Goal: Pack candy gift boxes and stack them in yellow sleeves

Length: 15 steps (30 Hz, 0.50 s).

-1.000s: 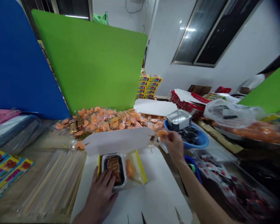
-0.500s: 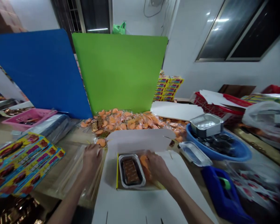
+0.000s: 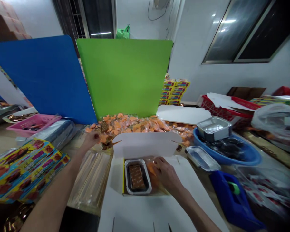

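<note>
Left hand (image 3: 92,139) is the change: it's moved out from low over the bamboo skewers (image 3: 90,178) to the near edge of the pile of wrapped orange pieces (image 3: 132,124), right by a gold packet (image 3: 104,127). Fingers are drawn narrow, but I can't tell if they've got anything.

Right hand (image 3: 165,175) has barely moved: curled down over a wrapped orange piece (image 3: 151,172), and I can't tell if that's a real grip. Foil tray (image 3: 137,177) with the brown block (image 3: 136,176) sits just left of that hand, in the white card box (image 3: 111,180) — unchanged. White card flap (image 3: 145,145) stands up ahead of my right hand.
</note>
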Motion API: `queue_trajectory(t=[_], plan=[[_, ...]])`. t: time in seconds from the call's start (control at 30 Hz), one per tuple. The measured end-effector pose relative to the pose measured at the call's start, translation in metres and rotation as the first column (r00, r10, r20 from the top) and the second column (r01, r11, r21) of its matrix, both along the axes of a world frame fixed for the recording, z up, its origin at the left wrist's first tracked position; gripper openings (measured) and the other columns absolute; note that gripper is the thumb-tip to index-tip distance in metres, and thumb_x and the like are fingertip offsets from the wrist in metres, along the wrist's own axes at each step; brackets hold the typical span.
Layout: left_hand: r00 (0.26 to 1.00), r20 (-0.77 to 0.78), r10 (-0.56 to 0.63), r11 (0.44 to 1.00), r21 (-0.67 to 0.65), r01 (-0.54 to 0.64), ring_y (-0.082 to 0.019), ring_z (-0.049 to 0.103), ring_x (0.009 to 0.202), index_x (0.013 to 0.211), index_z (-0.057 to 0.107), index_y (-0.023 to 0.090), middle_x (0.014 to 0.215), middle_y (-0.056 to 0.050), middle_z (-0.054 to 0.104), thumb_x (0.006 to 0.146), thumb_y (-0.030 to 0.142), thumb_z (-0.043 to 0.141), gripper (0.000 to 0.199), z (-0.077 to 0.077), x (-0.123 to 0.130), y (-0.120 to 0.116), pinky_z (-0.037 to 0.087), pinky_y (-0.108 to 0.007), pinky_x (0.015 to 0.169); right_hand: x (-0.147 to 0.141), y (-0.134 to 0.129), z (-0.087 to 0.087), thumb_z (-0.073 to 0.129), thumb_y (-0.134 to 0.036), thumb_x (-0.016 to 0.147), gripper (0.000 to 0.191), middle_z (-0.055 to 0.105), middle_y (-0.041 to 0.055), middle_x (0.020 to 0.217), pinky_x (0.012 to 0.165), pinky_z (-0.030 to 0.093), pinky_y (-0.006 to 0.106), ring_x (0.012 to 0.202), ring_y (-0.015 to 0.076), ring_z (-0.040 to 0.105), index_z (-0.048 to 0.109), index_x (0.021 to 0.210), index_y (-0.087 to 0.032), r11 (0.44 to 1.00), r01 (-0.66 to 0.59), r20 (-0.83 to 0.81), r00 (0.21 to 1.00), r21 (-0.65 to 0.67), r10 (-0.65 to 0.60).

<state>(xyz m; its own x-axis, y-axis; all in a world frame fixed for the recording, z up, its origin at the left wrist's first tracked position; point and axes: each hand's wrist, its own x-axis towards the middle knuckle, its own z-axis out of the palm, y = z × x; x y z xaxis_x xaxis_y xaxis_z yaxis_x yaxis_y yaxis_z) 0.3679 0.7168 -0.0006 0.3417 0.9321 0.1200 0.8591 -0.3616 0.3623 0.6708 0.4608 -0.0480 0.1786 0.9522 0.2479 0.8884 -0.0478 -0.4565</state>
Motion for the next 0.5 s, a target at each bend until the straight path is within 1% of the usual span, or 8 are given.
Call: queue_trajectory(t=[0.07,0.17,0.27,0.33,0.37,0.43,0.47,0.5], plan=[[0.997,0.076,-0.015,1.000,0.027,0.013,-0.011,0.046,0.062,0.064,0.050,0.015,0.061,0.003,0.049,0.074,0.020,0.054,0.012,0.021,-0.011,-0.008,0.036,-0.023,0.060,-0.003,-0.005,0.001,0.041,-0.013,0.085,0.013,0.060,0.0078,0.089,0.065,0.041,0.026,0.075,0.0176,0.059,0.053,0.081,-0.018,0.992,-0.014,-0.074,0.997,0.125,0.024],[0.984,0.163,-0.073,0.997,0.012,0.072,-0.009,0.044,0.059,0.065,0.049,0.014,0.059,0.004,0.047,0.071,0.027,0.052,0.015,0.058,-0.031,-0.035,0.034,-0.020,0.057,-0.017,-0.012,0.014,0.042,-0.017,0.087,0.015,0.057,0.0049,0.078,0.062,0.041,0.026,0.066,0.0154,0.055,0.053,0.076,-0.019,0.958,-0.091,-0.214,0.965,0.271,0.152],[0.966,0.217,-0.138,0.987,-0.044,0.151,-0.007,0.043,0.057,0.066,0.050,0.013,0.058,0.005,0.047,0.072,0.037,0.052,0.025,0.097,-0.050,-0.076,0.033,-0.017,0.055,-0.044,-0.018,0.041,0.047,-0.017,0.085,0.014,0.058,0.0028,0.074,0.064,0.042,0.026,0.069,0.0154,0.054,0.055,0.074,-0.020,0.937,-0.201,-0.339,0.893,0.286,0.295],[0.949,0.260,-0.178,0.971,-0.108,0.212,-0.006,0.043,0.056,0.069,0.051,0.012,0.059,0.006,0.049,0.072,0.041,0.055,0.029,0.122,-0.057,-0.108,0.034,-0.016,0.054,-0.067,-0.020,0.060,0.053,-0.018,0.083,0.005,0.061,0.0038,0.083,0.066,0.043,0.026,0.074,0.0159,0.056,0.058,0.083,-0.019,0.926,-0.280,-0.431,0.824,0.254,0.368],[0.941,0.277,-0.197,0.963,-0.125,0.239,-0.006,0.044,0.057,0.071,0.053,0.011,0.060,0.005,0.051,0.072,0.042,0.056,0.031,0.133,-0.058,-0.126,0.035,-0.016,0.055,-0.079,-0.020,0.068,0.058,-0.021,0.081,0.010,0.062,0.0043,0.089,0.066,0.043,0.026,0.074,0.0157,0.056,0.059,0.091,-0.019,0.919,-0.319,-0.479,0.784,0.233,0.394],[0.933,0.272,-0.235,0.949,-0.144,0.281,-0.007,0.047,0.057,0.073,0.057,0.010,0.061,0.003,0.054,0.073,0.042,0.058,0.032,0.149,-0.055,-0.161,0.037,-0.015,0.053,-0.104,-0.023,0.080,0.070,-0.030,0.073,0.040,0.061,0.0056,0.099,0.065,0.044,0.026,0.072,0.0145,0.056,0.056,0.109,-0.019,0.901,-0.386,-0.561,0.709,0.199,0.428],[0.933,0.252,-0.255,0.944,-0.144,0.297,-0.008,0.048,0.057,0.072,0.059,0.011,0.060,0.002,0.056,0.073,0.043,0.058,0.032,0.153,-0.051,-0.177,0.038,-0.015,0.052,-0.116,-0.025,0.084,0.074,-0.034,0.069,0.051,0.062,0.0056,0.100,0.066,0.044,0.026,0.070,0.0140,0.055,0.055,0.113,-0.018,0.890,-0.417,-0.582,0.683,0.186,0.442],[0.936,0.249,-0.250,0.953,-0.107,0.283,-0.008,0.048,0.054,0.068,0.060,0.012,0.058,0.002,0.056,0.072,0.044,0.060,0.032,0.155,-0.046,-0.192,0.038,-0.015,0.049,-0.127,-0.027,0.085,0.075,-0.036,0.066,0.052,0.063,0.0049,0.096,0.066,0.043,0.026,0.068,0.0135,0.054,0.056,0.111,-0.017,0.879,-0.444,-0.590,0.668,0.172,0.453]])
